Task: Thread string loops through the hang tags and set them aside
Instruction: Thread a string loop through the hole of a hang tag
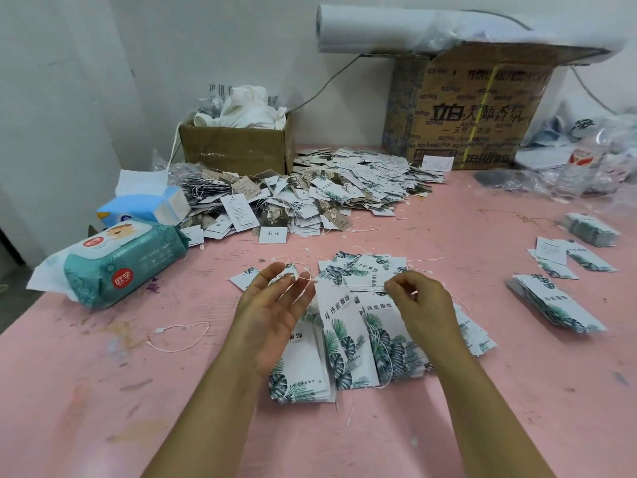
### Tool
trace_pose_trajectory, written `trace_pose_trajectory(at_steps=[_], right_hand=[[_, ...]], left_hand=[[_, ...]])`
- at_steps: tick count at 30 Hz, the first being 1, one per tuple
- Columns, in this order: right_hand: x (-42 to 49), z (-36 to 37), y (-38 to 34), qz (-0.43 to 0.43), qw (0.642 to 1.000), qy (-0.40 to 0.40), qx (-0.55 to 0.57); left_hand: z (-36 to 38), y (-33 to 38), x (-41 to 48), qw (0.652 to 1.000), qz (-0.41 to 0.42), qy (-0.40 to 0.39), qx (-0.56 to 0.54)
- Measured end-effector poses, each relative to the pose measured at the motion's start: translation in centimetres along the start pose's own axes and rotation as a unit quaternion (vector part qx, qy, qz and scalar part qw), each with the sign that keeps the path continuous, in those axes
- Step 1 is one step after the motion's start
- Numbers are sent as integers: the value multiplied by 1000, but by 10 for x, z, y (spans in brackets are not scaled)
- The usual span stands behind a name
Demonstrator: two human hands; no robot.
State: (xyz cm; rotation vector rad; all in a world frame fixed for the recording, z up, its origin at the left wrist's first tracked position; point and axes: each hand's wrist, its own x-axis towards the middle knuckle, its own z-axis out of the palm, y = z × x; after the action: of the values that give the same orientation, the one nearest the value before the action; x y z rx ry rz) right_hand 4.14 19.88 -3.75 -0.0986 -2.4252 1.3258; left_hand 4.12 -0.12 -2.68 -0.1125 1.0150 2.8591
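Looking down on a pink table [448, 426], both arms reaching in from the near edge. Left hand [272, 315] palm up, fingers spread and nearly straight, nothing clamped, just a thin white string loop [305, 278] draped over the fingertips. Right hand [420, 308] curled, thumb and forefinger nipped together, on the other end of that string by the look of it, though too fine to be sure. Directly beneath both hands, a fanned stack of leaf-print hang tags [344, 343], white card with green palm leaves, loose strings trailing off the near end. Just beyond the fingertips, more of the same tags scattered flat [365, 270].

Over to the right, well apart, two more tag stacks [558, 305] and a smaller bundle [589, 229] farther back. On the left, a single spare string [179, 336] lying alone on the pink.

At the far side, a big heap of strung tags [344, 188] spilling across the table. Behind it, a small cardboard box [234, 150] stuffed with white cloth, and to the right a large printed carton [475, 115] with a white roll [379, 29] resting on top. Far left, a teal wet-wipes pack [124, 267] on its side, just beside a blue tissue pack [144, 208].
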Motion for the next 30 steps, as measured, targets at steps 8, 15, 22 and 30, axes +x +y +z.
trace_pose_trajectory(at_steps=[8, 15, 22, 30], right_hand=[[0, -2, 2, 55, 993, 2, 101], [-4, 2, -7, 5, 987, -22, 158], [-13, 17, -18, -73, 989, -73, 102], [-18, 26, -23, -63, 973, -122, 187]], left_hand=[[0, 0, 0, 998, 7, 10, 60], [2, -13, -4, 920, 164, -9, 357], [1, -20, -7, 864, 204, -56, 456], [2, -22, -10, 847, 217, -72, 479]])
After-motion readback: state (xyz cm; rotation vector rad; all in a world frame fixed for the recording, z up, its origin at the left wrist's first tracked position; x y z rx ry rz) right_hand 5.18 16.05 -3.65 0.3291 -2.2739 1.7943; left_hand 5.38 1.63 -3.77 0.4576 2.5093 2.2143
